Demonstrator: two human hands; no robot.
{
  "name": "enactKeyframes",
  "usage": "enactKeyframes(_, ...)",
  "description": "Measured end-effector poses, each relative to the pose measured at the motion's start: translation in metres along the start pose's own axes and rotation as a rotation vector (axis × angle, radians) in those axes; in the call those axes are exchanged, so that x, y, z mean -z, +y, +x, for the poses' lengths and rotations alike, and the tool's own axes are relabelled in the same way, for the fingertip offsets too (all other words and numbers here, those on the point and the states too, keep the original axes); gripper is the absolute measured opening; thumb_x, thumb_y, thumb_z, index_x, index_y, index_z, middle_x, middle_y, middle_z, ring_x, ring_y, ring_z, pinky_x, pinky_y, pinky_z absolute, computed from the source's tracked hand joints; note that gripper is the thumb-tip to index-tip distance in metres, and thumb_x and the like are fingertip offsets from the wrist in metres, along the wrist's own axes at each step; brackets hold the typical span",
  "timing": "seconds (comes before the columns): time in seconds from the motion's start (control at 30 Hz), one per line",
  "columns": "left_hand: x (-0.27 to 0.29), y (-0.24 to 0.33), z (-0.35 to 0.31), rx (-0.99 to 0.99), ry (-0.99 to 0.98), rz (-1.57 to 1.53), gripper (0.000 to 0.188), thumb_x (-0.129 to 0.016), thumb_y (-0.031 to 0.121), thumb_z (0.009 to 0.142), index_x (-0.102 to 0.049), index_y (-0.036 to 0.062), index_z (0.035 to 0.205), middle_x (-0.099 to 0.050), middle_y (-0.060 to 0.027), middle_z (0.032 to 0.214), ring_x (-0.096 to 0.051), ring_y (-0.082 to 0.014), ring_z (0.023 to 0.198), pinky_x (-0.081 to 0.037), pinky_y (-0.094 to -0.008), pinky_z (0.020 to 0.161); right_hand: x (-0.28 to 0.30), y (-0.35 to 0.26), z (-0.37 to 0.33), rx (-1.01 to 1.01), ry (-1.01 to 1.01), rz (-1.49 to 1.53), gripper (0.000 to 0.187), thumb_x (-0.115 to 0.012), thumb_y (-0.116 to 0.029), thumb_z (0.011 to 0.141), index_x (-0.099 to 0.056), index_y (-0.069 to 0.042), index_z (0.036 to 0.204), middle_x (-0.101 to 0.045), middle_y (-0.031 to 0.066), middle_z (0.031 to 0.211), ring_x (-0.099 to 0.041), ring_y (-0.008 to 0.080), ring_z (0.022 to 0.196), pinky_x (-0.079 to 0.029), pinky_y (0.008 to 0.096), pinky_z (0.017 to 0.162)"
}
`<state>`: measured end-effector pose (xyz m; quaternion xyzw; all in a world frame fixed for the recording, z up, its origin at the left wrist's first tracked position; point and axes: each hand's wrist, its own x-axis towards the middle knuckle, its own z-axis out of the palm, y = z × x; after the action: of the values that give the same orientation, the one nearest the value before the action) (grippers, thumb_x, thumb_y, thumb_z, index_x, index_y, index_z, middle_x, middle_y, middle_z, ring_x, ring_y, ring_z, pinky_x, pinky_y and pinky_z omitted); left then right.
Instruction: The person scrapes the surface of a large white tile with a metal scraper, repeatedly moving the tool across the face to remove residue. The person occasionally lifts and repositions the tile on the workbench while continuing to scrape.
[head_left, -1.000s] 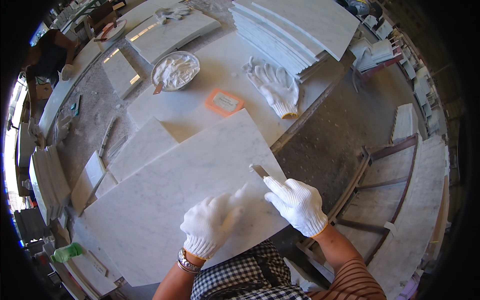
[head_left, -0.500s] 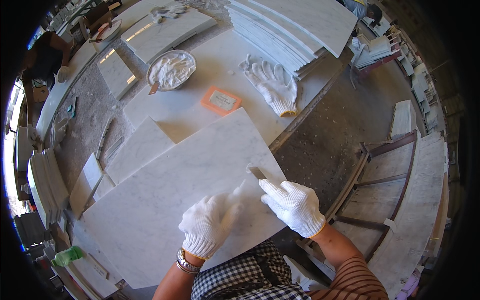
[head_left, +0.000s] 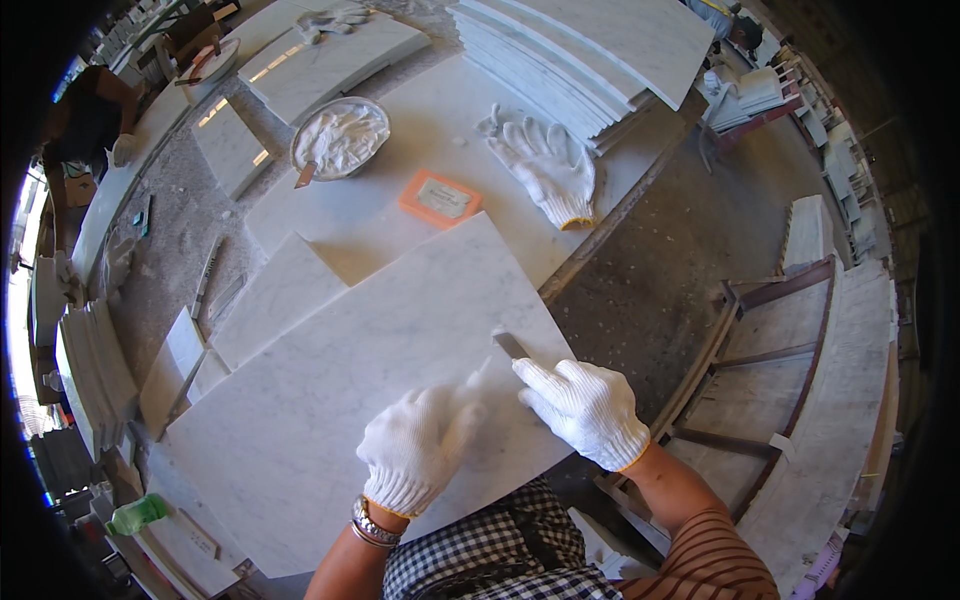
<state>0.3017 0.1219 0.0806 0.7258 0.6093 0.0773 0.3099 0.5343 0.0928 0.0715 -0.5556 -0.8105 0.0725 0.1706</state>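
Note:
A grey-veined white marble slab (head_left: 330, 345) lies in front of me, its corner pointing away. My right hand (head_left: 588, 412), in a white knit glove, grips a small putty knife (head_left: 510, 346); its metal blade is near the slab's right edge, and the handle is hidden by my fingers. My left hand (head_left: 412, 445), gloved too, rests on the slab with fingers stretched toward the blade. Pale smears show between the fingertips and the knife. Beyond the slab stands a bowl (head_left: 297, 160) of white paste (head_left: 343, 135), with another scraper leaning in it.
An orange-framed pad (head_left: 440, 199) and a loose white glove (head_left: 548, 172) lie on the worktable. Stacked marble slabs (head_left: 560, 75) rise behind them. To the right is a metal frame (head_left: 770, 370). A green bottle (head_left: 139, 513) sits at lower left; co-workers appear at both far sides.
My right hand has shifted slightly left and away with the putty knife. My left hand stays almost in place on the slab.

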Motion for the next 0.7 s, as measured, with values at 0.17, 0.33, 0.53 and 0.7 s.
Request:
enactKeyframes(0.17, -0.0003, 0.0003, 0.0015, 0.009, -0.015, -0.024, 0.037, -0.076, 0.046, 0.09, -0.08, 0.0127, 0.108, -0.078, -0.0089, 0.092, -0.075, -0.0295, 0.08, -0.058, -0.039, 0.072, 0.0039, -0.0002, -0.0002, -0.021, 0.025, 0.025, 0.037, -0.083, -0.019, 0.086, -0.076, -0.006, 0.12, -0.059, 0.0046, 0.07, -0.061, 0.0208, 0.058, -0.051, 0.0339, 0.052)
enactKeyframes(0.33, -0.0003, -0.0011, 0.0023, -0.03, 0.036, -0.02, 0.037, -0.078, 0.045, 0.09, -0.08, 0.012, 0.106, -0.077, -0.0094, 0.089, -0.075, -0.0288, 0.076, -0.057, -0.0375, 0.069, 0.0041, -0.0018, -0.0016, -0.028, -0.045, 0.016, 0.039, -0.083, -0.02, 0.086, -0.075, -0.006, 0.121, -0.061, 0.0053, 0.071, -0.061, 0.0212, 0.058, -0.051, 0.0341, 0.052)
enactKeyframes(0.53, -0.0006, 0.0012, 0.0037, -0.024, 0.057, -0.062, 0.034, -0.079, 0.043, 0.09, -0.08, 0.0112, 0.103, -0.076, -0.0098, 0.083, -0.074, -0.0281, 0.071, -0.057, -0.0366, 0.067, 0.0019, -0.0017, -0.0022, -0.033, 0.004, 0.041, 0.039, -0.084, -0.019, 0.086, -0.075, -0.005, 0.121, -0.06, 0.0053, 0.069, -0.061, 0.0214, 0.057, -0.05, 0.0338, 0.051)
enactKeyframes(0.7, 0.0017, 0.0038, 0.0053, -0.001, 0.03, -0.026, 0.035, -0.079, 0.043, 0.09, -0.079, 0.0098, 0.1, -0.076, -0.0103, 0.082, -0.074, -0.0278, 0.071, -0.057, -0.0371, 0.066, 0.0015, -0.0025, -0.0029, -0.044, 0.071, 0.043, 0.038, -0.084, -0.019, 0.086, -0.075, -0.006, 0.121, -0.06, 0.0049, 0.07, -0.06, 0.0218, 0.057, -0.05, 0.034, 0.051)
